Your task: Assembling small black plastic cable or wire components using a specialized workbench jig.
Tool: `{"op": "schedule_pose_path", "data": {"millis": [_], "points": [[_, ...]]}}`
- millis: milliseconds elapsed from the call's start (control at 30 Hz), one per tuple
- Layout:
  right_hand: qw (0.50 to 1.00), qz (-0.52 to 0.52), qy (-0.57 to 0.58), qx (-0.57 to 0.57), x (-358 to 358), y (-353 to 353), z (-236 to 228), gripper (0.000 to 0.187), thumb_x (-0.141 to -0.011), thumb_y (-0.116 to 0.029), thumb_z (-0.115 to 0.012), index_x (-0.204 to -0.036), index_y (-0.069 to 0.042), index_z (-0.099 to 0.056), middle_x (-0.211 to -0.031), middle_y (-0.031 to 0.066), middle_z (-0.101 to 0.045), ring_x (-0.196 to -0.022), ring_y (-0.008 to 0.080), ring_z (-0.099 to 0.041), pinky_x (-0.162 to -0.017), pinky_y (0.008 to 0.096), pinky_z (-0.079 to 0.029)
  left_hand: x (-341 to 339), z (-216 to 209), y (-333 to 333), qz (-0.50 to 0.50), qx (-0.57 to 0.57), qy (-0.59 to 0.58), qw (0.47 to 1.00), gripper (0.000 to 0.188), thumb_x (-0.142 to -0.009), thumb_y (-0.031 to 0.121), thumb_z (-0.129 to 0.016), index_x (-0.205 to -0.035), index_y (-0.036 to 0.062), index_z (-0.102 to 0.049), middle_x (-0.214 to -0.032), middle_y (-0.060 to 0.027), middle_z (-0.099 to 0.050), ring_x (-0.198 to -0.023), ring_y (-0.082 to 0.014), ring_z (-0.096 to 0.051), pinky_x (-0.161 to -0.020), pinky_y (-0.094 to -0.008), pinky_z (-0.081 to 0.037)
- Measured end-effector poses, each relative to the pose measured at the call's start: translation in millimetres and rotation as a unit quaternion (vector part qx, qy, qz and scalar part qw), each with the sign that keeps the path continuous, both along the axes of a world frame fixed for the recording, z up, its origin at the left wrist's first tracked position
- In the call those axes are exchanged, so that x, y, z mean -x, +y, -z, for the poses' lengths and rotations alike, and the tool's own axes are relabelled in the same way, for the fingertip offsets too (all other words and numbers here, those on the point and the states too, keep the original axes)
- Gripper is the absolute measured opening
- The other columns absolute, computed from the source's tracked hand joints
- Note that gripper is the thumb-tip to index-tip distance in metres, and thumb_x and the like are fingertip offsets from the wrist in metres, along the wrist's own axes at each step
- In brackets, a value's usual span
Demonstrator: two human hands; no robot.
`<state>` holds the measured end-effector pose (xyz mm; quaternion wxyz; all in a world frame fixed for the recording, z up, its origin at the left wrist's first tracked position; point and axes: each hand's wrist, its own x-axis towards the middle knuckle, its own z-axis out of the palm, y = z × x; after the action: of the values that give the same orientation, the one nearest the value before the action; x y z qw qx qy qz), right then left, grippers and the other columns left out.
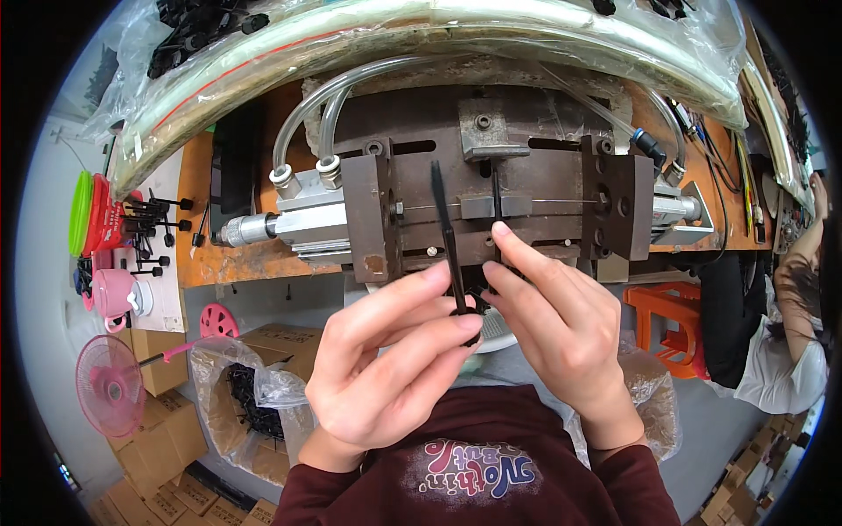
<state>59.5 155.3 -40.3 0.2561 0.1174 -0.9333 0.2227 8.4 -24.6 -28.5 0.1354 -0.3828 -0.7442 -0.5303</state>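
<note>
My left hand (386,355) pinches a thin black stick (446,235) near its thicker lower end. The stick points up and away, and its upper part is flatter and wider, a bit like a small brush. My right hand (566,329) has its index fingertip on a second thin black rod (497,188), with its other fingers curled close below. That rod lies across the small grey metal block (478,207) in the middle of a brown steel fixture (421,114). Its near end is partly hidden by my fingers.
Silver air cylinders (320,232) with clear hoses flank the fixture on a wooden bench. Black parts lie in a plastic-lined box (254,394) at lower left, beside a pink fan (111,386). An orange stool (662,320) and another person's arm (798,285) are at right.
</note>
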Motion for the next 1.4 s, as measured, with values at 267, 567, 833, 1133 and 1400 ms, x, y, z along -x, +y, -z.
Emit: {"op": "schedule_pose_path", "data": {"millis": [267, 567, 833, 1133, 1400], "points": [[0.996, 0.057, -0.049, -0.050, -0.1, -7.3, -12.5, 0.025, -0.068, -0.003, -0.076, -0.091, -0.001, -0.067, -0.116, 0.0109, -0.067, -0.060, 0.0161, -0.062, -0.054, 0.0276, -0.048, -3.2, 1.6, -10.2, 0.032, -0.015, -0.050, 0.998, 0.033, -0.062, -0.007, -0.082, -0.090, -0.0008, -0.065, -0.101, -0.0201, -0.064, -0.078, -0.0246, -0.070, -0.066, -0.0308, -0.062], [0.982, 0.011, -0.062, 0.178, -0.6, -3.7, -18.2, 0.023, -0.076, -0.002, -0.073, -0.098, 0.001, -0.068, -0.103, 0.0121, -0.070, -0.060, 0.0126, -0.063, -0.052, 0.0233, -0.048, -14.1, -1.0, -17.2, 0.057, -0.015, -0.073, 0.996, 0.031, -0.064, 0.000, -0.084, -0.094, 0.0017, -0.073, -0.095, -0.0117, -0.071, -0.079, -0.0199, -0.070, -0.068, -0.0281, -0.058], [0.735, -0.084, -0.247, 0.626, 0.2, -21.3, -46.2, 0.014, -0.090, -0.003, -0.066, -0.100, 0.006, -0.066, -0.083, 0.0109, -0.070, -0.054, 0.0035, -0.054, -0.047, 0.0182, -0.043, -26.4, -9.1, -27.8, 0.052, 0.021, -0.044, 0.997, 0.026, -0.062, 0.004, -0.086, -0.085, 0.0038, -0.073, -0.087, -0.0090, -0.070, -0.074, -0.0196, -0.069, -0.062, -0.0274, -0.056], [0.826, -0.119, 0.020, 0.550, 61.3, -58.3, -95.1, 0.016, -0.095, -0.007, -0.059, -0.104, 0.005, -0.065, -0.086, 0.0136, -0.070, -0.055, 0.0107, -0.060, -0.052, 0.0216, -0.047, -27.3, -20.9, -88.7, 0.005, -0.018, -0.019, 1.000, 0.027, -0.065, 0.001, -0.084, -0.090, 0.0024, -0.073, -0.090, -0.0102, -0.070, -0.075, -0.0206, -0.069, -0.064, -0.0285, -0.056], [0.883, -0.252, 0.283, 0.277, 215.7, -148.2, -239.5, 0.031, -0.089, -0.017, -0.067, -0.111, 0.005, -0.062, -0.096, 0.0146, -0.067, -0.076, 0.0159, -0.062, -0.067, 0.0280, -0.049, -20.5, -44.4, -136.1, -0.090, -0.092, 0.002, 0.992, 0.033, -0.061, 0.002, -0.088, -0.089, 0.0006, -0.070, -0.089, -0.0125, -0.070, -0.080, -0.0216, -0.070, -0.069, -0.0296, -0.058]]}}
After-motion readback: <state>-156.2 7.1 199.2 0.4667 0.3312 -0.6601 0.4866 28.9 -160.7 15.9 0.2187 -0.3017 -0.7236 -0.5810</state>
